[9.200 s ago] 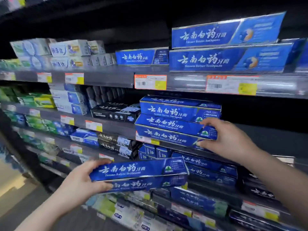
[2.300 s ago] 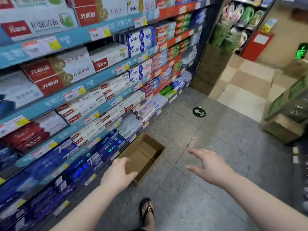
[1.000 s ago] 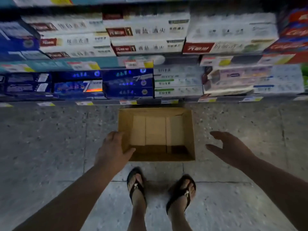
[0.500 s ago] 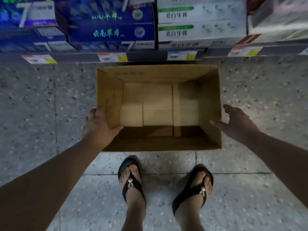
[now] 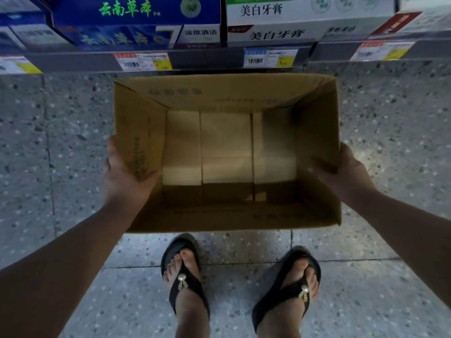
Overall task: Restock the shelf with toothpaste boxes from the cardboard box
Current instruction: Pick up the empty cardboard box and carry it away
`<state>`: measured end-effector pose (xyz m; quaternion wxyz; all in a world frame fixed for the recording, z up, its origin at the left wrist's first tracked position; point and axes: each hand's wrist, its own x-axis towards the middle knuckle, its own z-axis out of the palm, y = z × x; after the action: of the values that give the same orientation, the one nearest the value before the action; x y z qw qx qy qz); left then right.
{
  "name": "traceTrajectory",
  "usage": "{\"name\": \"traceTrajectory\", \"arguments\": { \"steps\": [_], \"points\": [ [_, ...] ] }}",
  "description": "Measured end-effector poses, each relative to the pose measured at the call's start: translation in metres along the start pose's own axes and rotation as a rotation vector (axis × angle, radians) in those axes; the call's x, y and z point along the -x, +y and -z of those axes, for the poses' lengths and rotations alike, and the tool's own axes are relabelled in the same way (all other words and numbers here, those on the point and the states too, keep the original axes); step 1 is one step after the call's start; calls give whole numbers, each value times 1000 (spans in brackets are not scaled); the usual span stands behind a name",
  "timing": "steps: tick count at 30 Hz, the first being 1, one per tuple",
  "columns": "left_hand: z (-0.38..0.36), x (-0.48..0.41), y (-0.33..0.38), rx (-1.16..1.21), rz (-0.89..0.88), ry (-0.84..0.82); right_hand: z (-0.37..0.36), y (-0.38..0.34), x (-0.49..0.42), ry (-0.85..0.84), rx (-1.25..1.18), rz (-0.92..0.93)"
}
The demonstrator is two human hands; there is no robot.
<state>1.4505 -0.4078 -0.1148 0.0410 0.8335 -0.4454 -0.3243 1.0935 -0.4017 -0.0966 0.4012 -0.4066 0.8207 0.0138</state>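
Cardboard box, gripped both sides, no toothpaste boxes visible inside; restock judged near its end.

Left hand (image 5: 123,178): thumb hooked inside the left wall, fingers wrapped outside, closed on it. Cardboard box (image 5: 227,93): plain brown corrugated, rectangular, open-topped, standing on the speckled terrazzo floor (image 5: 68,142) just before the bottom shelf (image 5: 207,60); only its bare folded base flaps show. Shelf above carries glossy blue toothpaste cartons (image 5: 136,11), then white toothpaste cartons (image 5: 288,18), with paper price tags along its grey edge. Right hand (image 5: 346,176): closed on the right wall likewise. Remaining, likely: removing the box.
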Motion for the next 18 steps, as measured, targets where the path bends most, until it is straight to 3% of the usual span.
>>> {"name": "traceTrajectory", "arguments": {
  "steps": [8, 18],
  "points": [
    [29, 31, 14, 94, -36, 29, 26, -5, 37, 71, -65, -10],
    [166, 151, 99, 121, -60, -39, 171, -42, 183, 172, -176, -121]
  ]
}}
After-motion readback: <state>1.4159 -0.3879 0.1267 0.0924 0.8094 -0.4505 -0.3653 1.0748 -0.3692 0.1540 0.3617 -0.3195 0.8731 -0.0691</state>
